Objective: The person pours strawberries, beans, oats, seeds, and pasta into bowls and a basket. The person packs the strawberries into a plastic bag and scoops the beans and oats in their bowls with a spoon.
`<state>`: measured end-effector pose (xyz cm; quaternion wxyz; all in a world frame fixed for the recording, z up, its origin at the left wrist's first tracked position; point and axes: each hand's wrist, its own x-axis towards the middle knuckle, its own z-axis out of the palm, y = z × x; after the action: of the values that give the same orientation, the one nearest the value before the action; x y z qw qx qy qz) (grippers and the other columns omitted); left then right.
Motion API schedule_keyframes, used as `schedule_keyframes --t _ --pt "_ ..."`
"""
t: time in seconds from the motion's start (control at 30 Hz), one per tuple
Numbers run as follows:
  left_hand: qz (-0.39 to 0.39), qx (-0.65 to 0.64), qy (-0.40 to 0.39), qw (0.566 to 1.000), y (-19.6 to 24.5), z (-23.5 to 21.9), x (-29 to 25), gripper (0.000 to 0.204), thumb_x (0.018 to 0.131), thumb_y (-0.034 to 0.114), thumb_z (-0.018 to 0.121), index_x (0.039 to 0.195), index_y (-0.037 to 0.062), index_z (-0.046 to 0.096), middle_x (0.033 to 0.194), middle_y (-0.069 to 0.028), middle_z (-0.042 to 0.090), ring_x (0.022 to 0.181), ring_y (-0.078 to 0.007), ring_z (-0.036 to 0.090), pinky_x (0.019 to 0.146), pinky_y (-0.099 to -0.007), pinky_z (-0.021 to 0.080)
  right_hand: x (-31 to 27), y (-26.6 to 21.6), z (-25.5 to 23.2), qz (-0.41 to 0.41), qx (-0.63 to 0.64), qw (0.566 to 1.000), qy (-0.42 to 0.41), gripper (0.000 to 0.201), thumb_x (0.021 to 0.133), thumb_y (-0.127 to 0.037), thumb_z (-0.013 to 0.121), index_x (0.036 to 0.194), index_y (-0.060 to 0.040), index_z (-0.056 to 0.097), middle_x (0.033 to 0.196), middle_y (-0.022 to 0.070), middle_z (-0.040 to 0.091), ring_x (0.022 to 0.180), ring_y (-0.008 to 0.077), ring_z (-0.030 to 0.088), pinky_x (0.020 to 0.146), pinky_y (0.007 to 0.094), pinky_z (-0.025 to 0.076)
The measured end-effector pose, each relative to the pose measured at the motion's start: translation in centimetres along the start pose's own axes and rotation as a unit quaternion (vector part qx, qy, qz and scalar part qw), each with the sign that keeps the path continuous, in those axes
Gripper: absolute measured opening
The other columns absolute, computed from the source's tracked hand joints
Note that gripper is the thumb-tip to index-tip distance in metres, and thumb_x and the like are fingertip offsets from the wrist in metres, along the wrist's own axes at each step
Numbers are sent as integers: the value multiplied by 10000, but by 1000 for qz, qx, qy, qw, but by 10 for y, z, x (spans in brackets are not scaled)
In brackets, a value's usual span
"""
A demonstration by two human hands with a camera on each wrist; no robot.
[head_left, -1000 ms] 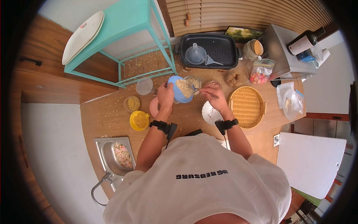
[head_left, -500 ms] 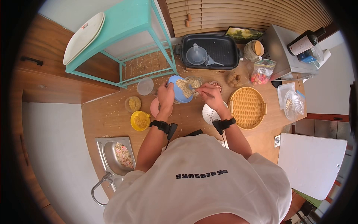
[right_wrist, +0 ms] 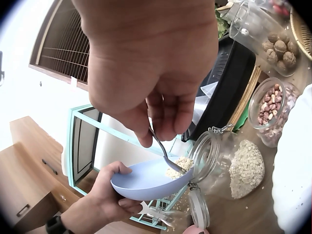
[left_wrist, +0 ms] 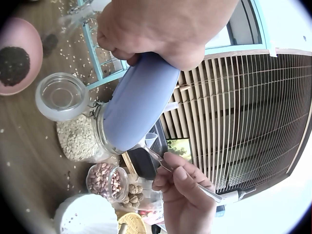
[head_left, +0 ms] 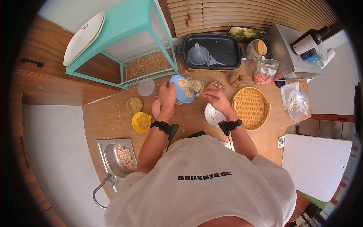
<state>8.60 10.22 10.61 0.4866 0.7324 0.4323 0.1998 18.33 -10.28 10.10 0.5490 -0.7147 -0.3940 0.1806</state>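
Note:
My left hand (head_left: 167, 95) grips a light blue bowl (right_wrist: 141, 183) by its side, thumb over the rim. The bowl tilts toward an open clip-top glass jar (right_wrist: 207, 151), its lower edge right at the jar's mouth. Rolled oats (right_wrist: 181, 165) are gathered at that edge, and more oats (left_wrist: 77, 138) lie inside the jar. Between thumb and fingers, my right hand (head_left: 216, 99) pinches a metal spoon (right_wrist: 160, 144). The spoon's head is down among the oats in the bowl. A glass jar of peanuts (right_wrist: 270, 105) stands beside the oat jar.
A pink bowl with dark contents (left_wrist: 14, 67) and a yellow bowl (head_left: 141, 122) sit to the left. Nearer the right arm are a white fluted bowl (head_left: 214, 114) and a wicker basket (head_left: 250, 109). Behind stand a black griddle (head_left: 223, 45) and a turquoise rack (head_left: 124, 26). Loose oats dot the table.
The right hand and spoon have made small moves over the bowl, first leftward, then slightly back to the right. The left hand and tilted bowl stay almost in place.

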Motion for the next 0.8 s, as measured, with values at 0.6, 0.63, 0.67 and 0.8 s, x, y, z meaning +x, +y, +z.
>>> schedule_keyframes --t 0.6,0.63,0.67,0.8 --pt "10 18 15 1000 -7 3 6 391 811 251 525 1009 -60 653 746 -182 654 710 -280 632 693 -364 463 4 -9 0 -17 -14 999 -33 198 801 24 634 972 -40 712 845 63 615 795 198 591 720 289 463" --pt "8 20 16 1000 -8 3 7 390 810 249 525 1009 -60 653 744 -179 653 709 -277 631 694 -363 463 4 -8 0 -9 -38 999 -14 196 800 22 632 968 -38 712 839 64 612 791 198 588 718 291 462" --pt "5 21 16 1000 -8 3 7 389 810 247 525 1010 -61 654 741 -176 653 709 -275 631 694 -362 463 4 -7 0 -9 -39 999 -15 196 800 22 632 968 -38 712 839 64 612 791 198 588 718 291 462" --pt "-3 22 10 1000 -5 1 5 388 812 244 526 1015 -62 652 769 -186 661 740 -274 639 708 -361 464 6 -5 -1 -18 -52 998 37 188 802 13 631 959 -53 712 840 73 613 770 217 591 687 301 468"
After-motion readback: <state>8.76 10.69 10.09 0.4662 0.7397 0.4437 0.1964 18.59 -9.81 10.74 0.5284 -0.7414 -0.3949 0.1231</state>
